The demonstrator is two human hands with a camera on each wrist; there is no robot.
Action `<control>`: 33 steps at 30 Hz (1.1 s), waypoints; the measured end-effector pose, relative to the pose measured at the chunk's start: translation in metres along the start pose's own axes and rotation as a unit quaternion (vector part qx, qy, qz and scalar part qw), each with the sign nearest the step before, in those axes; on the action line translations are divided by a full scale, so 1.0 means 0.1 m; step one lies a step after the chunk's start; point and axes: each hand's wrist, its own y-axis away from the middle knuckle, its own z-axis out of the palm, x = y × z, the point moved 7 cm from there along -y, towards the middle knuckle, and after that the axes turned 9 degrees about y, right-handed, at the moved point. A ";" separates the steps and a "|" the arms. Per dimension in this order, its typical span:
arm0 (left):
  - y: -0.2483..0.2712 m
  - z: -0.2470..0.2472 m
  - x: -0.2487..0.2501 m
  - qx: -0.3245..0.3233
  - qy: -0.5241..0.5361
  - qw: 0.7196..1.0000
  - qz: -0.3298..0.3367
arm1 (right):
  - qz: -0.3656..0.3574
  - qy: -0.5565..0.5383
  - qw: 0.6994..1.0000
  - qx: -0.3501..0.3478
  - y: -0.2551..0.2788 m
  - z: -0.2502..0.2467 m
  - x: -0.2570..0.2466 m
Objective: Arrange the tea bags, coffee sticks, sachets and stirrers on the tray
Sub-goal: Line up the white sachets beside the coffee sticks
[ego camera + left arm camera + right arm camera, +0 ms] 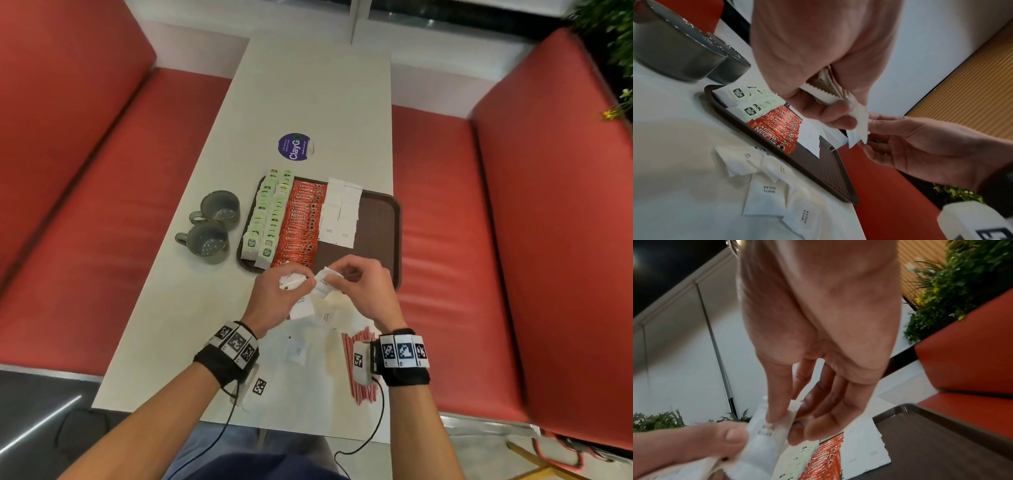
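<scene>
You are on the sugar step: your left hand [274,291] grips a small stack of white sugar sachets [824,91] just over the brown tray's [383,219] near edge, and your right hand's [363,287] fingers [777,395] pinch one sachet off it. Next, lay it beside the sachet rows (tea bags [270,212] and Nescafé sticks [301,222] already fill the left); more sachets and red-striped stirrers [356,373] wait on the tabletop [308,96].
</scene>
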 end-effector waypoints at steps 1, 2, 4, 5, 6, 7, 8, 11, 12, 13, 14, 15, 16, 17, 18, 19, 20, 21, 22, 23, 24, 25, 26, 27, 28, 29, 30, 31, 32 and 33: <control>-0.04 0.00 -0.01 0.003 0.003 1.000 -0.005 | -0.008 0.026 1.000 -0.003 -0.10 -0.02 0.01; -0.07 -0.01 -0.02 0.009 0.009 1.000 -0.013 | -0.013 0.054 0.998 0.005 -0.22 -0.06 0.03; -0.14 -0.07 -0.04 0.030 0.024 0.999 -0.029 | -0.001 0.104 0.994 0.039 -0.52 -0.14 0.13; -0.16 -0.11 -0.05 0.038 0.034 0.998 -0.035 | 0.012 0.123 0.991 0.049 -0.68 -0.16 0.21; -0.17 -0.14 -0.06 0.042 0.042 0.997 -0.039 | 0.027 0.140 0.989 0.047 -0.85 -0.16 0.29; -0.17 -0.17 -0.07 0.044 0.047 0.997 -0.042 | 0.040 0.162 0.985 0.034 -1.01 -0.13 0.35; -0.18 -0.21 -0.09 0.045 0.048 0.997 -0.047 | 0.050 0.185 0.981 0.017 -1.17 -0.08 0.42; -0.18 -0.31 -0.14 0.050 0.060 0.995 -0.068 | 0.060 0.238 0.969 -0.027 -1.51 0.07 0.47; -0.18 -0.34 -0.16 0.053 0.067 0.994 -0.074 | 0.062 0.247 0.966 -0.033 -1.60 0.11 0.46; -0.18 -0.37 -0.17 0.056 0.073 0.993 -0.080 | 0.066 0.251 0.965 -0.037 -1.66 0.14 0.43; -0.18 -0.38 -0.18 0.059 0.078 0.992 -0.083 | 0.068 0.255 0.964 -0.037 -1.72 0.16 0.42; -0.18 -0.40 -0.19 0.061 0.082 0.991 -0.085 | 0.067 0.260 0.963 -0.037 -1.76 0.18 0.40; -0.18 -0.42 -0.19 0.062 0.085 0.991 -0.085 | 0.063 0.267 0.961 -0.037 -1.81 0.20 0.39; -0.18 -0.43 -0.19 0.063 0.087 0.991 -0.086 | 0.057 0.274 0.959 -0.035 -1.84 0.21 0.38; -0.18 -0.44 -0.19 0.065 0.088 0.990 -0.087 | 0.052 0.283 0.957 -0.029 -1.88 0.23 0.37; -0.19 -0.46 -0.19 0.066 0.090 0.990 -0.088 | 0.048 0.292 0.955 -0.025 -1.90 0.25 0.37; -0.19 -0.46 -0.19 0.067 0.093 0.989 -0.089 | 0.044 0.302 0.952 -0.018 -1.93 0.26 0.37; -0.20 -0.47 -0.18 0.066 0.096 0.989 -0.090 | 0.041 0.312 0.949 -0.012 -1.94 0.27 0.37; -0.20 -0.48 -0.18 0.066 0.099 0.989 -0.090 | 0.039 0.322 0.946 -0.008 -1.95 0.29 0.37; -0.21 -0.48 -0.18 0.065 0.102 0.989 -0.090 | 0.038 0.330 0.943 -0.005 -1.96 0.30 0.37; -0.21 -0.48 -0.17 0.064 0.107 0.988 -0.091 | 0.037 0.335 0.941 -0.004 -1.98 0.32 0.38; -0.22 -0.48 -0.17 0.064 0.112 0.987 -0.094 | 0.037 0.336 0.941 -0.002 -1.98 0.33 0.39; -0.23 -0.48 -0.16 0.063 0.119 0.986 -0.096 | 0.038 0.335 0.941 0.001 -1.99 0.34 0.40; -0.24 -0.47 -0.15 0.061 0.125 0.986 -0.097 | 0.039 0.330 0.943 0.005 -1.99 0.34 0.40; -0.25 -0.46 -0.13 0.061 0.130 0.985 -0.098 | 0.036 0.319 0.947 0.013 -1.97 0.34 0.39; -0.26 -0.45 -0.12 0.060 0.138 0.984 -0.099 | 0.031 0.301 0.953 0.024 -1.94 0.33 0.36; -0.27 -0.44 -0.12 0.061 0.146 0.982 -0.101 | 0.025 0.272 0.961 0.040 -1.89 0.31 0.31; -0.28 -0.43 -0.11 0.063 0.152 0.981 -0.100 | 0.020 0.232 0.971 0.057 -1.81 0.27 0.23; -0.29 -0.42 -0.10 0.066 0.155 0.981 -0.099 | 0.013 0.185 0.980 0.073 -1.71 0.25 0.13; -0.30 -0.41 -0.09 0.070 0.156 0.980 -0.098 | 0.007 0.136 0.987 0.080 -1.57 0.22 0.02</control>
